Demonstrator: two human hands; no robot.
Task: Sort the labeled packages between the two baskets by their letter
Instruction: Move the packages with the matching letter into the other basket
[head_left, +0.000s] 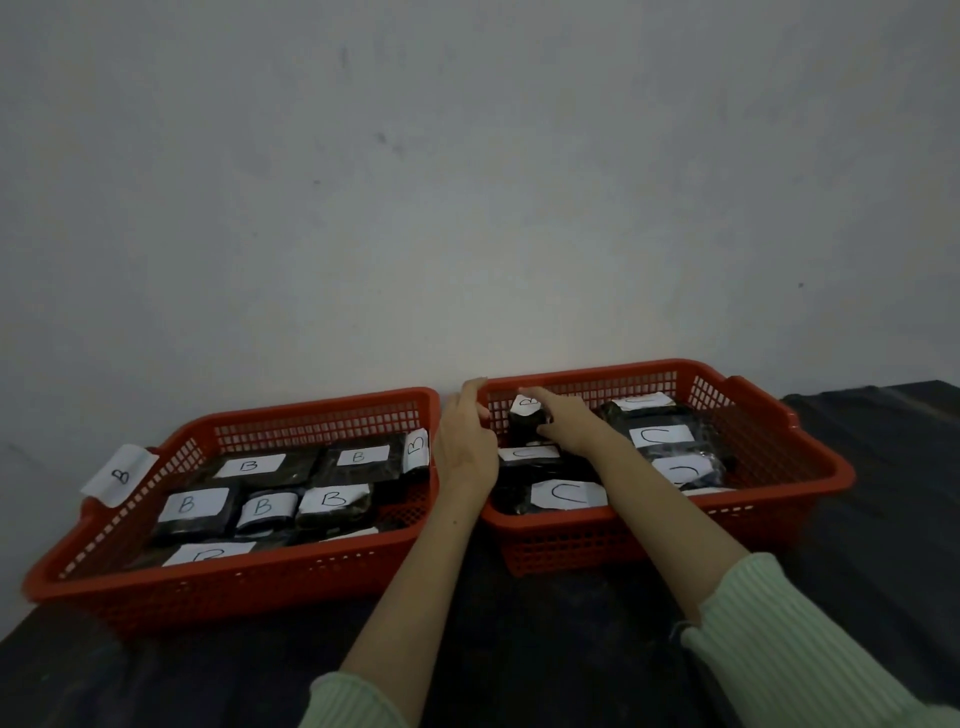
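Sorting scene, near to far from the right basket. Nearest, two sleeved arms cross the dark bench. In the basket's front lie C packages. At its far left corner stands the B package, upright, long axis vertical, label on top. The right hand grips it from the right, fingers curled round it. The left hand is open, fingers straight, at the basket's left rim, just beside the package. The left basket, holding B packages, lies leftward: the likely destination.
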